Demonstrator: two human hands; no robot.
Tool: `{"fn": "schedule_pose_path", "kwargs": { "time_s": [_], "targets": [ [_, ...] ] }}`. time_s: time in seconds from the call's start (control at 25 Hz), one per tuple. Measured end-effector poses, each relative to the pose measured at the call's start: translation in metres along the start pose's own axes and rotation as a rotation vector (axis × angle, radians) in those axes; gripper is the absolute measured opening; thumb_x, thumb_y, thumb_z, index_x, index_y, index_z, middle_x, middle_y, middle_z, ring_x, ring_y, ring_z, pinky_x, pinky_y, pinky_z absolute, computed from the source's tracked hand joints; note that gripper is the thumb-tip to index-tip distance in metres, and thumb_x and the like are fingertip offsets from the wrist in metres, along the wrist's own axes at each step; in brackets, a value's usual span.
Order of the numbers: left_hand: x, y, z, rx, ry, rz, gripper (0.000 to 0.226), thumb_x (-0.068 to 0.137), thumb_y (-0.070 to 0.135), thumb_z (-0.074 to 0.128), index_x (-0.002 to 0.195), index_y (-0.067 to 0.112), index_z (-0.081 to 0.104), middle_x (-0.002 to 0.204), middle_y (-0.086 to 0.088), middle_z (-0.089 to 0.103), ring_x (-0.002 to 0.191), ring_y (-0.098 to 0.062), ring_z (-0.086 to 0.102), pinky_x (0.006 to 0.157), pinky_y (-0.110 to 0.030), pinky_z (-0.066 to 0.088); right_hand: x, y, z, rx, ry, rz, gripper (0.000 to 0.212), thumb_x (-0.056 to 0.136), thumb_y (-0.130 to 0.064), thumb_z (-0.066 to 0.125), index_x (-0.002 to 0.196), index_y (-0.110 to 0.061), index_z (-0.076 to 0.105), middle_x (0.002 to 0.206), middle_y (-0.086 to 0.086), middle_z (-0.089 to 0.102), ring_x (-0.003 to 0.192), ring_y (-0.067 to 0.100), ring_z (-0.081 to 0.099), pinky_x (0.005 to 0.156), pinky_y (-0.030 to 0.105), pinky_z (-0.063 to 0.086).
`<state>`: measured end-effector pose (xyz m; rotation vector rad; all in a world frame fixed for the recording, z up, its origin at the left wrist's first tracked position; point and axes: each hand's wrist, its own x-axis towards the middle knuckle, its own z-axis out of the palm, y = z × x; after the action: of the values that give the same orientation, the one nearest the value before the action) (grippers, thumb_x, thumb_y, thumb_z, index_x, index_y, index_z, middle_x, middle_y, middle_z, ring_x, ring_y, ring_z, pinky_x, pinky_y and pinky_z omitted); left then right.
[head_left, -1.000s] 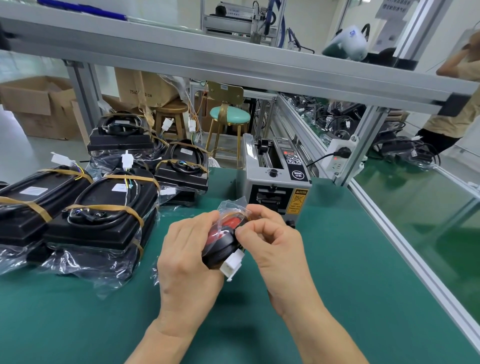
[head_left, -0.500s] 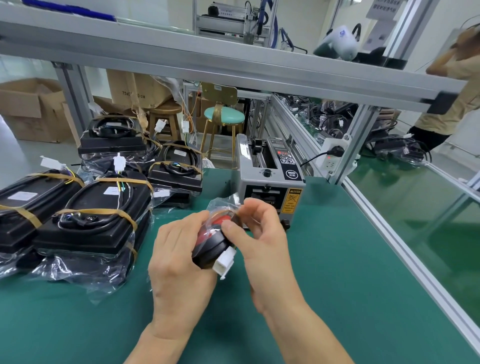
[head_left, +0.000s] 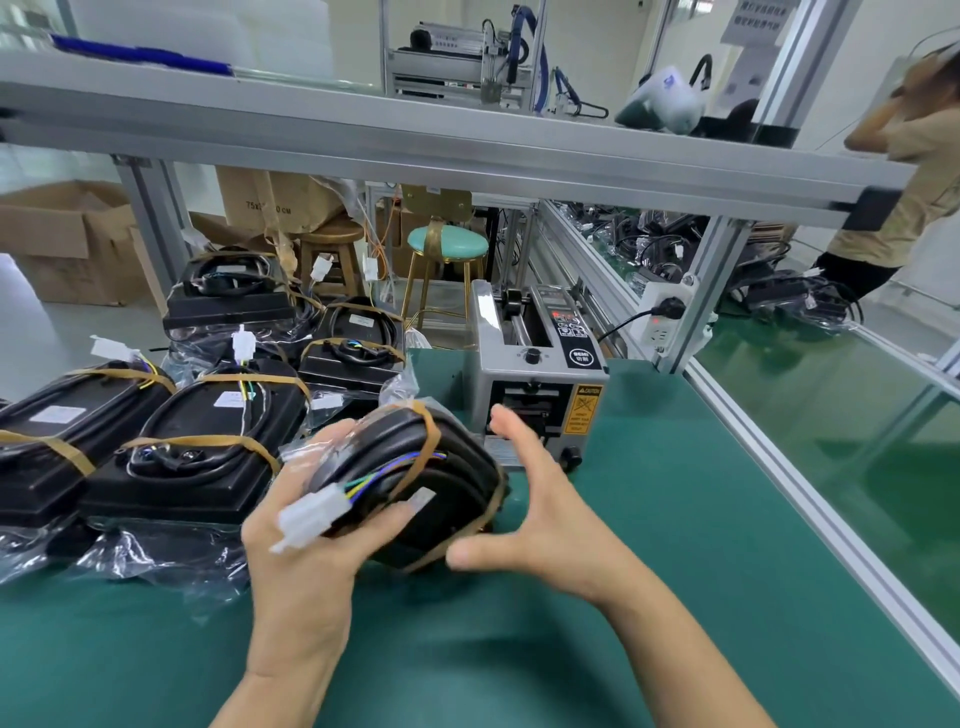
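My left hand (head_left: 301, 566) grips a black plastic unit (head_left: 447, 493) wrapped in a clear bag, bound with brown tape, its flat back turned up. Coloured wires run from it to a white connector (head_left: 311, 512) lying over my left fingers. My right hand (head_left: 540, 509) hovers just right of the unit with fingers spread and thumb out, holding nothing; whether it touches the unit's edge I cannot tell. Both hands are above the green mat (head_left: 675, 571).
Several bagged black units (head_left: 208, 447) bound with tape lie at the left. A grey tape dispenser machine (head_left: 540, 364) stands just behind my hands. An aluminium frame rail (head_left: 810, 483) borders the mat at right. Stools, cardboard boxes and another person (head_left: 904, 156) are farther off.
The unit has turned from edge-on, red face visible, to back-side up in my left hand. My right hand has let go of it and opened.
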<state>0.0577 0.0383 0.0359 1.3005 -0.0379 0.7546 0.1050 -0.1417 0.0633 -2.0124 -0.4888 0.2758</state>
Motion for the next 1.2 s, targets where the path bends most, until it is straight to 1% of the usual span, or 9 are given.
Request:
{"fn": "schedule_pose_path", "kwargs": {
  "time_s": [0.16,0.32,0.44,0.56,0.64,0.76,0.84,1.04,1.2],
  "targets": [
    [-0.008,-0.015,-0.005,-0.222,-0.046,-0.351,0.072,0.050,0.002,0.080,0.118,0.009,0.060,0.102,-0.013,0.071,0.098,-0.028,0.066,0.089,-0.036,0.053,0.004,0.000,-0.005,-0.233,0.131,-0.146,0.073,0.056,-0.031,0.085,0.121,-0.037,0.052,0.115,-0.014,0.058,0.110,0.009,0.054,0.099,0.039,0.042],
    [-0.031,-0.011,-0.008,0.272,-0.340,-0.734,0.023,0.080,-0.006,0.068,0.095,0.012,0.068,0.082,-0.006,0.073,0.068,-0.017,0.063,0.064,-0.026,0.047,0.003,0.006,-0.012,-0.722,0.339,-0.263,0.067,0.056,-0.033,0.084,0.117,-0.032,0.057,0.108,-0.015,0.056,0.099,0.014,0.050,0.081,0.032,0.033],
    [-0.036,0.013,-0.016,0.676,-0.289,-0.284,0.013,0.075,0.024,0.078,0.066,0.026,0.069,0.060,0.006,0.064,0.049,0.001,0.048,0.055,-0.013,0.040,0.003,0.008,-0.004,-0.743,0.297,-0.250,0.066,0.056,-0.034,0.083,0.117,-0.032,0.057,0.108,-0.014,0.056,0.099,0.015,0.049,0.077,0.030,0.028],
    [-0.013,0.033,-0.027,0.743,-0.209,0.145,0.036,0.072,0.027,0.074,0.103,0.041,0.063,0.108,0.020,0.061,0.106,0.007,0.051,0.094,-0.010,0.035,0.006,0.009,0.001,-0.724,0.247,-0.257,0.064,0.059,-0.033,0.083,0.116,-0.032,0.056,0.110,-0.016,0.054,0.102,0.012,0.046,0.082,0.029,0.028],
    [0.005,0.029,-0.032,0.662,-0.343,0.005,0.047,0.079,0.011,0.075,0.116,0.035,0.060,0.125,0.017,0.057,0.122,0.002,0.045,0.110,-0.023,0.029,0.007,0.007,0.004,-0.717,0.202,-0.257,0.064,0.060,-0.035,0.082,0.118,-0.033,0.054,0.111,-0.018,0.053,0.104,0.011,0.045,0.086,0.028,0.027],
    [0.015,0.019,-0.036,0.391,-0.357,-0.331,0.030,0.075,0.000,0.075,0.095,0.022,0.074,0.100,-0.001,0.072,0.101,-0.018,0.063,0.102,-0.044,0.043,0.010,-0.002,-0.002,-0.663,0.066,-0.254,0.064,0.063,-0.061,0.067,0.121,-0.037,0.056,0.114,-0.022,0.051,0.113,0.002,0.043,0.101,0.026,0.016],
    [0.012,0.015,-0.037,0.318,-0.294,-0.381,0.024,0.066,0.005,0.081,0.086,0.018,0.075,0.091,-0.009,0.072,0.087,-0.025,0.063,0.088,-0.041,0.048,0.016,-0.011,-0.008,-0.546,0.018,-0.267,0.050,0.070,-0.063,0.062,0.114,-0.038,0.064,0.111,-0.025,0.055,0.112,-0.006,0.045,0.109,0.027,0.007],
    [0.008,0.011,-0.033,0.209,-0.267,-0.403,0.023,0.067,0.004,0.079,0.085,0.017,0.073,0.087,-0.008,0.072,0.078,-0.014,0.064,0.071,-0.020,0.050,0.030,-0.029,-0.014,-0.285,-0.081,-0.325,0.006,0.079,-0.009,0.077,0.083,-0.013,0.078,0.089,-0.005,0.069,0.085,0.006,0.063,0.084,0.023,0.047],
    [0.006,0.010,-0.034,0.183,-0.276,-0.393,0.024,0.062,0.018,0.073,0.086,0.019,0.072,0.086,-0.003,0.071,0.078,-0.014,0.063,0.072,-0.022,0.051,0.033,-0.035,-0.008,-0.528,-0.105,-0.440,0.007,0.089,-0.013,0.066,0.084,-0.012,0.071,0.090,-0.003,0.064,0.084,0.013,0.060,0.082,0.033,0.046]
  ]
}}
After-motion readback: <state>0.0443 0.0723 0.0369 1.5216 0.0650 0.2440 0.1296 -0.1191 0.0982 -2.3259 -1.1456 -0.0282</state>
